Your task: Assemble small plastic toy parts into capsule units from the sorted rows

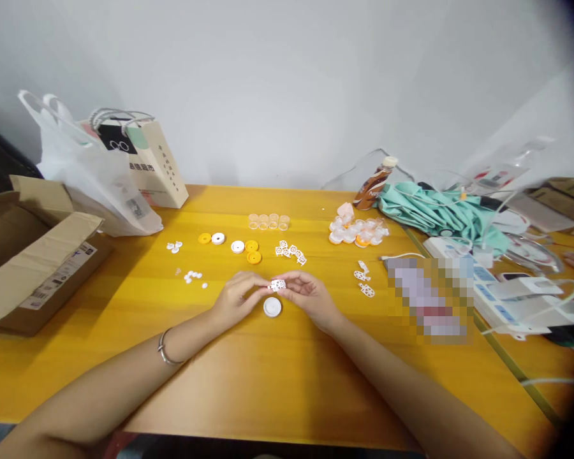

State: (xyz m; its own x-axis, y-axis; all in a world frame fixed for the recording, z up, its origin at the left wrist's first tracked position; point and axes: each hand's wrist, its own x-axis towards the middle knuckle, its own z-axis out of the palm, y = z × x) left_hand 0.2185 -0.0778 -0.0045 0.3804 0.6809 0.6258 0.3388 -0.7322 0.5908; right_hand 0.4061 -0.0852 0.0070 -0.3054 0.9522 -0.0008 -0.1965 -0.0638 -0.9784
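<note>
Between my two hands is a small white perforated plastic piece (pixel 278 285), its exact kind too small to make out. My left hand (pixel 239 296) pinches its left end, and my right hand (pixel 310 296) grips it from the right with curled fingers. Just below the fingertips lies a round white cap-like disc (pixel 272 307) on the table. Beyond my hands are several white cut-out pieces (pixel 291 250), with similar pieces (pixel 363 280) to the right. White and yellow round caps (pixel 245 248) and small white discs (pixel 192 276) lie toward the left.
Clear cylinders (pixel 268 222) stand in a row at the back. Capped clear containers (pixel 358 229), a brown bottle (pixel 375 183), teal cloth (pixel 440 207) and a power strip (pixel 488 287) occupy the right. An open cardboard box (pixel 38 255), plastic bag (pixel 95 172) and paper bag (pixel 157 166) flank the left.
</note>
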